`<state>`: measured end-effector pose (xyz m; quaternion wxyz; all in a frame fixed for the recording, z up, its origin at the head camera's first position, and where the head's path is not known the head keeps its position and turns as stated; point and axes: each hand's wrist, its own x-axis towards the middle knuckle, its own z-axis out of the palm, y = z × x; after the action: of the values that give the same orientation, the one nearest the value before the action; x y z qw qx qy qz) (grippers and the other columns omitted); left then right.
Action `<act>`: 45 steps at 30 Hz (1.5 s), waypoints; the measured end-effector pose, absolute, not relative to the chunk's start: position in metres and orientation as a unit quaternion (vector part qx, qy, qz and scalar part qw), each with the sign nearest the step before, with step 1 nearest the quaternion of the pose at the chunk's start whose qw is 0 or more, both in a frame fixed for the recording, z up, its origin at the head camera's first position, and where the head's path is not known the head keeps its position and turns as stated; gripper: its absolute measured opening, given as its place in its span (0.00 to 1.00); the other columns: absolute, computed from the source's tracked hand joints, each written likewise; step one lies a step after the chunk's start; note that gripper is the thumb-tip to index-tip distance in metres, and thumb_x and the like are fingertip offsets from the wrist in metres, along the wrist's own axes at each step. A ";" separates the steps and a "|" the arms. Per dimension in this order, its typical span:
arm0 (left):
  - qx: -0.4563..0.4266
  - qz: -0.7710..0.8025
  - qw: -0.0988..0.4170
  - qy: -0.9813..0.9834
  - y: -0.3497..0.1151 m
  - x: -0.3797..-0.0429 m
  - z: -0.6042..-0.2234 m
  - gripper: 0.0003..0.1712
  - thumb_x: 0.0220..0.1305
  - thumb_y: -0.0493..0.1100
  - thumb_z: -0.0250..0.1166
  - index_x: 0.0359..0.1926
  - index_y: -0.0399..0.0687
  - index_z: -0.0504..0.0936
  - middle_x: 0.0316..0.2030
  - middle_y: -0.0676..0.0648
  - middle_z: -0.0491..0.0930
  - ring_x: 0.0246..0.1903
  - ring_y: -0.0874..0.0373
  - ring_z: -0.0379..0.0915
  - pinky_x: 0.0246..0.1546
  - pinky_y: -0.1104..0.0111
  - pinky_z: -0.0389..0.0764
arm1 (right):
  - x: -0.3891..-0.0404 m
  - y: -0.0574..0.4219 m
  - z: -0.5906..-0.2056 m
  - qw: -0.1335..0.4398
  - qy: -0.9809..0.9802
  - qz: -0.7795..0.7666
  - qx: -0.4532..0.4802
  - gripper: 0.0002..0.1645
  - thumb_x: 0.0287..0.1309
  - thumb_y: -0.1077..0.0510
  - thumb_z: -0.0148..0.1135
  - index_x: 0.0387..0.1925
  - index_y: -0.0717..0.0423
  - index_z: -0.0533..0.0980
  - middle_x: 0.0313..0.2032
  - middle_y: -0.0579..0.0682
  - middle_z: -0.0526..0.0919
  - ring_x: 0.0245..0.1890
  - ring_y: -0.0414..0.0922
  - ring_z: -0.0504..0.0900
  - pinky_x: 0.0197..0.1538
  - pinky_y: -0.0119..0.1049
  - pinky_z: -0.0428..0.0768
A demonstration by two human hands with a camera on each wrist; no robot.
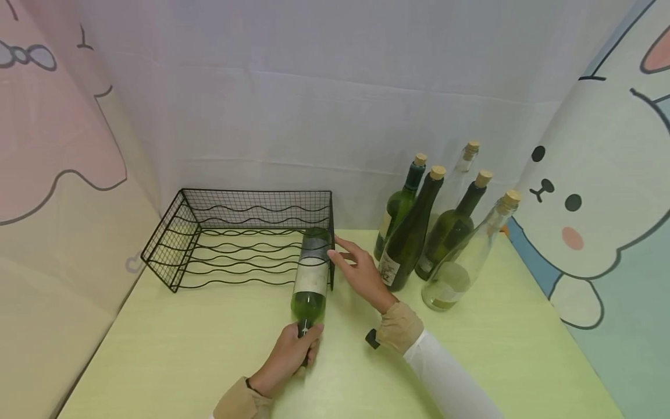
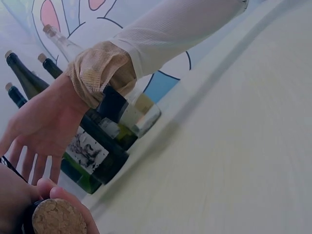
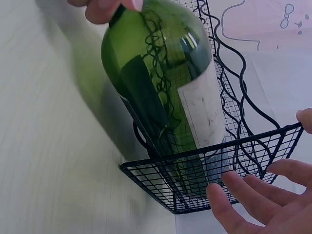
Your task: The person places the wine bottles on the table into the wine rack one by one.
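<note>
A green wine bottle (image 1: 312, 276) with a pale label lies in the right end of a black wire wine rack (image 1: 241, 256), its base toward the back. My left hand (image 1: 287, 356) grips the bottle's neck; the cork (image 2: 59, 217) pokes out past the fingers in the left wrist view. At the rack's right mesh side (image 3: 214, 168), my right hand (image 3: 263, 200) has its fingers spread, close to or touching the outside. Its thumb (image 3: 305, 119) is at the top corner of that side. Whether the bottle rests on the wavy wires under it is hard to tell.
Several corked bottles stand to the right of the rack, among them a dark one (image 1: 408, 244), a green one (image 1: 398, 212) and a clear one (image 1: 460, 267). A white curtain (image 1: 314, 116) hangs behind the pale green table (image 1: 183, 349).
</note>
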<state>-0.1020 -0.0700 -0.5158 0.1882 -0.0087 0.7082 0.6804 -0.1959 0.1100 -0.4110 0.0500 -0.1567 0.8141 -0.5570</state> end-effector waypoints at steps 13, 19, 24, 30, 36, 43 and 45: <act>-0.024 0.697 0.175 0.695 -0.062 -0.131 -0.516 0.22 0.72 0.56 0.57 0.26 0.45 0.71 0.19 0.51 0.71 0.19 0.60 0.66 0.20 0.73 0.68 | -0.198 0.109 -0.413 0.046 0.814 -0.558 -0.158 0.33 0.72 0.48 0.53 0.72 0.55 0.61 0.72 0.55 0.61 0.64 0.55 0.72 0.57 0.52 0.76; -0.018 0.691 0.174 0.701 -0.061 -0.143 -0.517 0.23 0.72 0.57 0.57 0.26 0.46 0.71 0.18 0.51 0.71 0.18 0.61 0.66 0.16 0.73 0.64 | -0.198 0.110 -0.413 0.045 0.814 -0.559 -0.154 0.32 0.72 0.49 0.54 0.72 0.54 0.62 0.72 0.54 0.61 0.64 0.55 0.72 0.57 0.52 0.77; -0.021 0.688 0.184 0.702 -0.062 -0.153 -0.516 0.22 0.72 0.57 0.57 0.28 0.45 0.72 0.20 0.52 0.71 0.18 0.63 0.66 0.14 0.74 0.63 | -0.198 0.110 -0.413 0.046 0.811 -0.562 -0.155 0.31 0.72 0.49 0.54 0.72 0.52 0.62 0.72 0.53 0.61 0.64 0.55 0.72 0.56 0.51 0.77; -0.023 0.687 0.200 0.698 -0.063 -0.163 -0.520 0.22 0.71 0.58 0.58 0.34 0.43 0.73 0.21 0.51 0.73 0.19 0.63 0.70 0.14 0.74 0.66 | -0.198 0.110 -0.413 0.041 0.811 -0.561 -0.160 0.31 0.72 0.50 0.54 0.72 0.53 0.62 0.72 0.55 0.61 0.63 0.56 0.72 0.57 0.51 0.77; -0.015 0.699 0.199 0.687 -0.066 -0.159 -0.516 0.28 0.70 0.56 0.59 0.50 0.32 0.71 0.28 0.45 0.81 0.27 0.56 0.83 0.35 0.64 0.84 | -0.198 0.109 -0.413 0.039 0.812 -0.559 -0.163 0.30 0.72 0.50 0.54 0.71 0.52 0.63 0.71 0.54 0.62 0.63 0.54 0.73 0.58 0.51 0.76; -0.022 0.679 0.185 0.710 -0.071 -0.146 -0.510 0.33 0.65 0.54 0.66 0.54 0.33 0.63 0.30 0.43 0.82 0.27 0.55 0.83 0.33 0.66 0.82 | -0.198 0.110 -0.414 0.045 0.812 -0.559 -0.163 0.31 0.72 0.49 0.54 0.71 0.51 0.63 0.72 0.54 0.61 0.64 0.54 0.72 0.57 0.51 0.77; -0.023 0.653 0.174 0.737 -0.072 -0.144 -0.511 0.36 0.63 0.57 0.67 0.53 0.35 0.62 0.28 0.44 0.82 0.24 0.57 0.81 0.29 0.68 0.79 | -0.199 0.110 -0.415 0.044 0.812 -0.560 -0.161 0.31 0.72 0.49 0.54 0.71 0.50 0.63 0.72 0.54 0.61 0.64 0.55 0.72 0.56 0.51 0.77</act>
<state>-0.1438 -0.0716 -0.5109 0.1739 -0.0233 0.7369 0.6529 -0.1985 0.1103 -0.4146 0.0443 -0.1607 0.8118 -0.5596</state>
